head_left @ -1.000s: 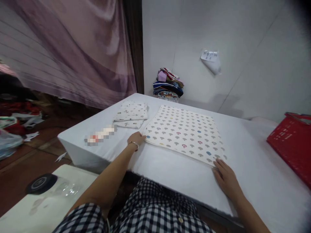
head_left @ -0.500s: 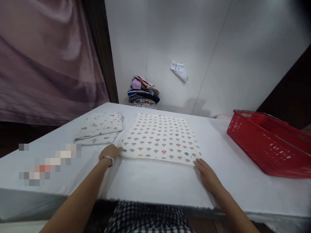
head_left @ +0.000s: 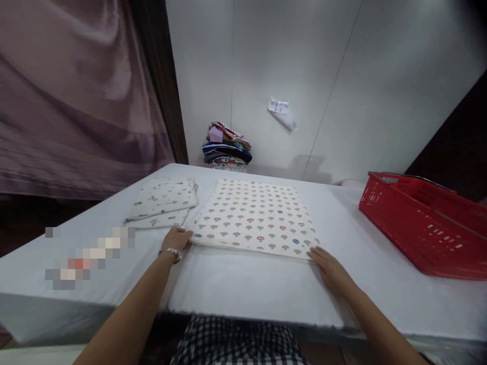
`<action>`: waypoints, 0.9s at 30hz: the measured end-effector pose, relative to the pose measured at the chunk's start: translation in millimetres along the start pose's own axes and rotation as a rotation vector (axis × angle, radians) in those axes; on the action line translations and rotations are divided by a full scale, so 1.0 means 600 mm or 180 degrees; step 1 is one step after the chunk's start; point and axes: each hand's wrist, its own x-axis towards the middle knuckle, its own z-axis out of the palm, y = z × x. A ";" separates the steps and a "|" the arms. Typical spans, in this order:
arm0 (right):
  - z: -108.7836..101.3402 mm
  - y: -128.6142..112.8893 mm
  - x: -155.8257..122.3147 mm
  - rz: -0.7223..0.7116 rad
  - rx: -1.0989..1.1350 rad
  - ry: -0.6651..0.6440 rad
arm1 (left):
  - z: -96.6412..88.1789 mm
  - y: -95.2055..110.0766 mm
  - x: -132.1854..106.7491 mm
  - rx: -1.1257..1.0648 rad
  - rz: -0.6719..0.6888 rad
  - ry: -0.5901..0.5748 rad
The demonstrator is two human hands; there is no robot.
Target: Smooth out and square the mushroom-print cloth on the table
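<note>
Far left: a pinkish-purple curtain (head_left: 76,101), hanging in folds beside a dark upright post (head_left: 162,76). White-covered bench (head_left: 243,291) runs across the view. On its left part, a long pixelated item (head_left: 91,256), too masked to identify. Just beyond it, a folded white cloth (head_left: 163,200) with small leaf-like prints, layers slightly offset.

Left hand (head_left: 176,241), bracelet (head_left: 172,252) at the wrist, at the near left corner of the mushroom-print cloth (head_left: 254,218). Fingers bent and touching the edge; cannot tell whether they pinch it or only press.

The mushroom-print cloth lies flat on the bench between the two hands, right of the leaf-print one and apart from it. Mostly grey motifs, a few red, blue and yellow. Behind, past the far edge, a stack of folded fabrics (head_left: 227,147) near the wall; above and to the right, a paper label (head_left: 278,106) on the wall.

Right hand (head_left: 329,266) at the near right corner, fingers stretched out and touching the cloth; grip cannot be told. Far right: red basket (head_left: 422,225) on the bench, well apart from the cloth.
</note>
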 end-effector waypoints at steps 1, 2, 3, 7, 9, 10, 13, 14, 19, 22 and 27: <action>-0.001 0.002 -0.002 0.0030 0.0026 -0.0040 | 0.000 0.000 -0.003 0.0274 0.0101 0.0066; -0.001 0.003 -0.005 0.0059 0.0047 -0.0065 | 0.000 0.001 -0.007 0.0599 0.0243 0.0152; -0.001 0.006 -0.007 0.0084 0.0059 -0.0073 | 0.000 0.001 -0.012 0.0941 0.0397 0.0238; 0.007 0.016 -0.013 0.0071 0.0059 -0.0027 | 0.002 0.005 -0.031 0.1732 0.0759 0.0383; 0.011 0.021 -0.014 0.0037 0.0072 0.0007 | 0.003 0.004 -0.031 0.1705 0.0724 0.0376; 0.013 0.022 -0.014 0.0021 0.0084 0.0014 | 0.002 0.002 -0.028 0.1610 0.0686 0.0382; 0.017 0.023 -0.012 0.0002 0.0126 0.0050 | -0.002 -0.003 -0.016 0.1137 0.0451 0.0279; 0.018 0.022 -0.011 -0.0004 0.0136 0.0075 | -0.003 -0.005 -0.012 0.0986 0.0368 0.0201; 0.016 0.007 -0.005 0.0109 0.0279 0.0082 | -0.003 -0.003 -0.005 0.1063 0.0425 0.0180; 0.004 -0.004 -0.005 0.0348 0.0502 -0.0037 | -0.002 0.001 -0.004 0.1330 0.0531 0.0310; -0.010 -0.006 -0.015 0.0998 0.1261 0.0332 | -0.005 0.006 0.003 0.1184 0.0420 0.0178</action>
